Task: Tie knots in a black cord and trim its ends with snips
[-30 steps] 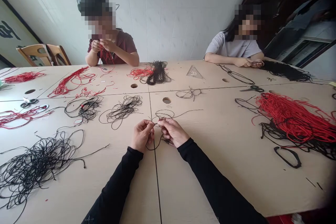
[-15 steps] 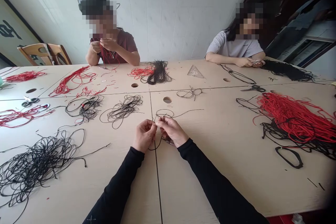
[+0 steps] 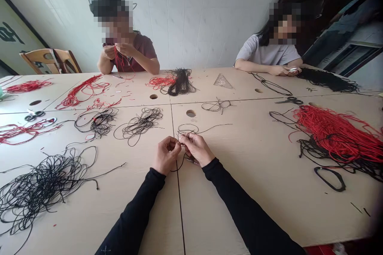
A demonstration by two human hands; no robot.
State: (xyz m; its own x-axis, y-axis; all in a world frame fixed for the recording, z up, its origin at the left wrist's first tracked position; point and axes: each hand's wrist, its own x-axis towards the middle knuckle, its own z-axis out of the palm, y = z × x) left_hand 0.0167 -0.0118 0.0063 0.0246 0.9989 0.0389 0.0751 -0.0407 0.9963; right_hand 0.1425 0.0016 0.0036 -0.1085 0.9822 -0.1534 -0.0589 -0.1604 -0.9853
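Observation:
Both my hands meet over the table's middle seam, fingertips pinched close together on a thin black cord (image 3: 181,164). My left hand (image 3: 166,155) grips it between thumb and forefinger. Beside it, my right hand (image 3: 197,149) is closed on the same cord, and something dark and partly hidden lies under its curled fingers. A loop of the cord hangs below the fingers, and a thin loose end (image 3: 214,127) stretches away on the table just beyond them. Whatever knot sits between the fingertips is too small to make out.
A large tangle of black cord (image 3: 44,187) lies left, smaller bundles (image 3: 142,123) beyond it. Red cords (image 3: 335,131) over black ones are heaped right, near scissors (image 3: 289,101). More scissors (image 3: 34,115) lie far left. Across the table (image 3: 254,191) sit two people, hands busy.
My left hand has shifted slightly right, its fingertips now nearer those of my right hand. My right hand stays almost in place. The cord loop below has moved a little.

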